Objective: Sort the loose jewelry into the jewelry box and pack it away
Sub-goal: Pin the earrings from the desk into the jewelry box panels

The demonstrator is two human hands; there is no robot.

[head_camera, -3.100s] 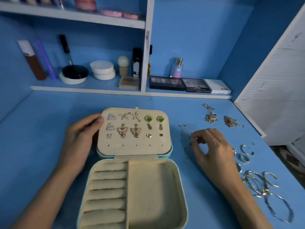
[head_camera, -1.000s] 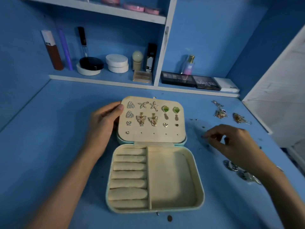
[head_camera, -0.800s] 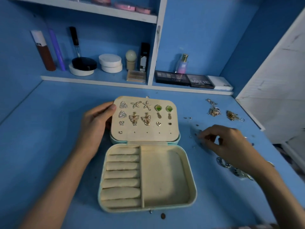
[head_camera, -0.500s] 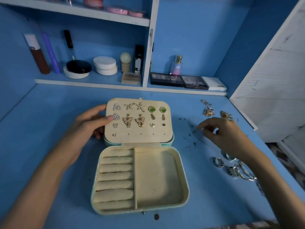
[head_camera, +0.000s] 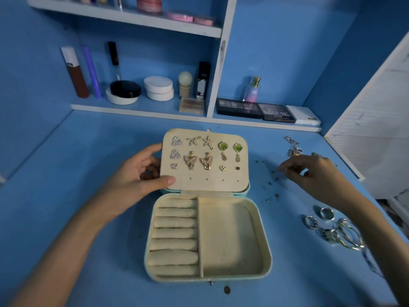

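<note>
The mint jewelry box (head_camera: 266, 251) lies open in the middle of the blue table. Its near half has cream ring rolls (head_camera: 174, 233) on the left and a bare compartment (head_camera: 228, 238) on the right. The cream earring panel (head_camera: 208, 185) at the back carries several earring pairs. My left hand (head_camera: 135, 176) grips the panel's left edge, thumb on its lower left corner. My right hand (head_camera: 314, 173) hovers over small loose studs and backs (head_camera: 271, 185), fingertips drawn together; whether they pinch anything is not visible. Rings (head_camera: 327, 227) and bangles (head_camera: 349, 238) lie at the right, chains (head_camera: 293, 149) farther back.
A shelf along the back wall holds cosmetics, jars and eyeshadow palettes (head_camera: 254, 109). A white slatted door (head_camera: 376, 140) borders the table on the right. A small dark piece (head_camera: 226, 289) lies just in front of the box.
My left thumb has come round onto the front lower corner of the earring panel. My right hand has drifted back and right over the small loose pieces.
</note>
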